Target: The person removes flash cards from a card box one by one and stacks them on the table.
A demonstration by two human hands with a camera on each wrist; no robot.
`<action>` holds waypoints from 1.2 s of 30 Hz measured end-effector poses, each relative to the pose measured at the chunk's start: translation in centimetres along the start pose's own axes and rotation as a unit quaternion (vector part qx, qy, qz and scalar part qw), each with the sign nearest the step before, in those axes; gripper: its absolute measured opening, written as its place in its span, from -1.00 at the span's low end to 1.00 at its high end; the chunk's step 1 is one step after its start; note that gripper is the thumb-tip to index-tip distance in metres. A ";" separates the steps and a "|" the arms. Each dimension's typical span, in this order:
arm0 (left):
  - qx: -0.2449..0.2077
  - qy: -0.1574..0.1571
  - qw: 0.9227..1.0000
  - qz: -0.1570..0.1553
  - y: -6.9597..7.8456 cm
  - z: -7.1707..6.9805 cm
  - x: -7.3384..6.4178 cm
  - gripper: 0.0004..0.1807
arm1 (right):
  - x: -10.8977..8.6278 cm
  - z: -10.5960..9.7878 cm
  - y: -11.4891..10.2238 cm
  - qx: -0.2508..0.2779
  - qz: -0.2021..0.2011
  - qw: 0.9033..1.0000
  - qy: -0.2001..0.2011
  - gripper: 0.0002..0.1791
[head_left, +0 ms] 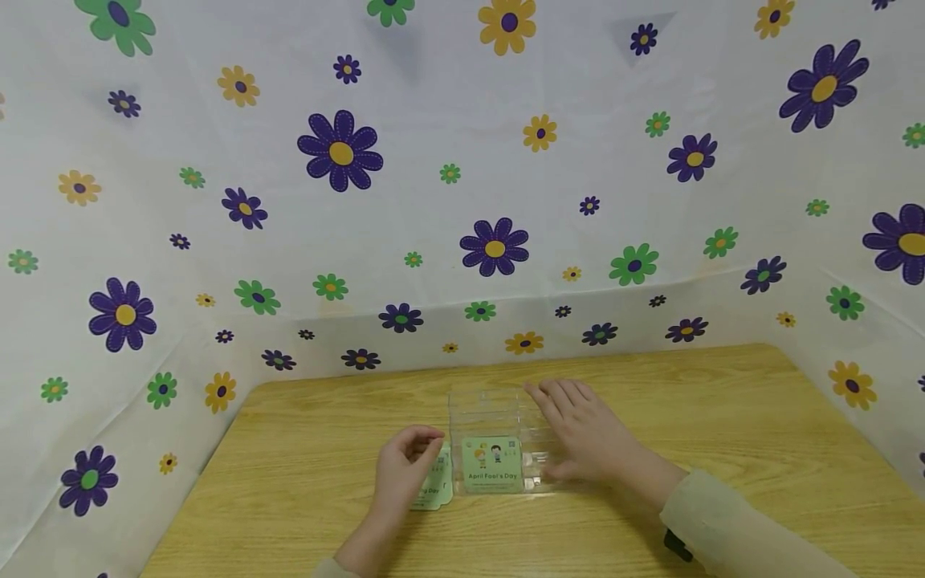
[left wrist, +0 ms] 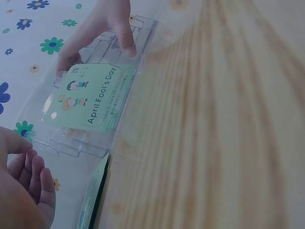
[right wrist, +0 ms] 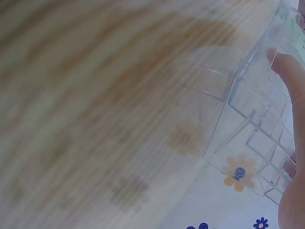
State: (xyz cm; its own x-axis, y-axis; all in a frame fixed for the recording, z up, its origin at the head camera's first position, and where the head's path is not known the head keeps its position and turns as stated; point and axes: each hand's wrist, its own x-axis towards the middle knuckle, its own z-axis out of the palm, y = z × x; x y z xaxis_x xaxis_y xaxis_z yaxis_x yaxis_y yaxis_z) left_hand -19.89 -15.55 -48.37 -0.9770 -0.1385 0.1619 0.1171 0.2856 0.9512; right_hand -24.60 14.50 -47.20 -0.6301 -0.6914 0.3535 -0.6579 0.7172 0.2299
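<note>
A clear plastic stand with stepped compartments [head_left: 484, 417] sits on the table. In its front left slot leans a green card reading "April Fool's Day" [head_left: 491, 464]. My right hand [head_left: 588, 429] spans the stand's right part and grips it, the thumb [right wrist: 286, 67] at the front and the fingers toward the back. My left hand [head_left: 406, 464] hovers at the stand's left side, fingers loosely bent and fingertips close to the clear edge. Partly under that hand, further green cards [head_left: 436, 486] lie flat on the table; their printed text is mostly covered.
The wood-grain table [head_left: 311, 449] ends at the back against a white cloth with purple, green and yellow flowers [head_left: 433, 201], which also hangs along both sides. A small black object [head_left: 677, 546] shows under the right sleeve [head_left: 723, 514].
</note>
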 end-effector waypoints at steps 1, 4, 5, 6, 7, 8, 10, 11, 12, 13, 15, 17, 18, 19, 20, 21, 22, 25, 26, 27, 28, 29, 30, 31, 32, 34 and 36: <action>-0.001 -0.001 1.000 0.000 0.0 0.1 0.0 -0.90 | 0.0 0.0 0.0 -0.001 0.000 1.000 0.000 0.42; -0.004 -0.005 1.000 -0.002 0.1 0.2 0.0 -0.90 | 0.0 0.0 0.0 -0.001 0.000 1.000 0.000 0.42; -0.004 -0.007 1.000 -0.002 0.1 0.2 0.0 -0.91 | 0.0 0.0 0.0 0.001 0.001 1.000 0.000 0.42; -0.002 -0.009 1.000 -0.001 0.1 0.3 0.0 -0.91 | 0.0 0.0 0.0 0.002 0.002 1.000 0.001 0.42; -0.001 -0.012 1.000 -0.001 0.2 0.3 -0.1 -0.91 | 0.0 0.0 0.0 0.003 0.003 1.000 0.001 0.42; -0.001 -0.014 1.000 0.000 0.2 0.3 -0.1 -0.91 | 0.0 -0.1 0.0 0.004 0.004 1.000 0.001 0.42; 0.001 -0.017 1.000 0.001 0.2 0.4 -0.1 -0.91 | 0.0 -0.1 -0.1 0.009 0.007 1.000 0.001 0.42; 0.001 -0.017 1.000 0.003 0.2 0.5 -0.1 -0.91 | 0.0 -0.1 -0.1 0.010 0.008 1.000 0.000 0.42; 0.000 -0.017 1.000 0.005 0.2 0.5 -0.1 -0.91 | 0.0 -0.2 -0.1 0.011 0.009 1.000 0.000 0.42; 0.000 -0.017 1.000 0.006 0.2 0.6 -0.1 -0.91 | 0.0 -0.2 -0.1 0.013 0.009 1.000 -0.001 0.42; -0.001 -0.017 1.000 0.009 0.2 0.7 -0.1 -0.91 | 0.0 -0.2 -0.1 0.016 0.010 1.000 -0.001 0.42; -0.002 -0.019 1.000 0.011 0.2 0.9 -0.1 -0.91 | 0.0 -0.2 -0.1 0.017 0.010 1.000 -0.002 0.41; -0.002 -0.019 1.000 0.013 0.3 0.9 0.0 -0.90 | 0.0 -0.2 -0.1 0.018 0.010 1.000 -0.002 0.41; -0.002 -0.020 1.000 0.014 0.3 1.0 0.0 -0.90 | 0.0 -0.2 -0.1 0.018 0.010 1.000 -0.002 0.41; -0.003 -0.021 1.000 0.015 0.3 1.0 0.0 -0.90 | 0.0 -0.2 -0.1 0.018 0.009 1.000 -0.002 0.41; -0.003 -0.021 1.000 0.017 0.4 1.1 0.0 -0.90 | 0.0 -0.2 -0.1 0.018 0.010 1.000 -0.003 0.41; -0.004 -0.022 1.000 0.018 0.4 1.1 0.0 -0.90 | 0.0 -0.2 -0.1 0.017 0.009 1.000 -0.003 0.42; -0.007 -0.024 1.000 0.019 0.5 1.3 0.0 -0.90 | -0.1 -0.1 -0.1 0.015 0.009 1.000 -0.002 0.42; -0.007 -0.024 0.999 0.020 0.6 1.3 0.1 -0.90 | -0.1 0.0 -0.1 0.014 0.008 1.000 -0.002 0.42; -0.006 -0.024 0.999 0.021 0.6 1.3 0.1 -0.90 | -0.1 0.0 -0.1 0.012 0.008 1.000 -0.001 0.43; -0.005 -0.024 0.999 0.021 0.6 1.4 0.1 -0.90 | -0.1 0.1 -0.1 0.012 0.007 1.000 0.000 0.43; -0.005 -0.024 0.999 0.022 0.6 1.4 0.1 -0.90 | -0.1 0.1 -0.1 0.012 0.007 1.000 0.000 0.43; -0.004 -0.024 0.999 0.024 0.7 1.4 0.1 -0.90 | -0.1 0.2 0.0 0.011 0.007 1.000 0.001 0.43; -0.002 -0.023 0.999 0.025 0.7 1.4 0.1 -0.90 | 0.0 0.2 0.0 0.011 0.006 1.000 0.001 0.43; -0.002 -0.023 0.999 0.026 0.7 1.5 0.1 -0.90 | 0.0 0.2 0.0 0.011 0.006 1.000 0.002 0.43; 0.000 -0.023 0.999 0.029 0.7 1.5 0.1 -0.90 | 0.0 0.2 0.0 0.013 0.006 1.000 0.002 0.43; 0.005 -0.023 0.999 0.032 0.7 1.6 0.1 -0.91 | 0.0 0.1 0.0 0.015 0.007 1.000 0.002 0.43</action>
State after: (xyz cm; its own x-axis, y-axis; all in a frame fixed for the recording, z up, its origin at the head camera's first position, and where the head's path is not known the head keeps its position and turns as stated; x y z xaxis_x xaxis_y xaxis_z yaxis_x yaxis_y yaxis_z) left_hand -20.15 -13.88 -48.08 -0.9748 -0.0765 0.2097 0.1777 0.3029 0.9363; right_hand -24.61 14.51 -47.33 -0.6372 -0.6814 0.3601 -0.6618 0.7232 0.1975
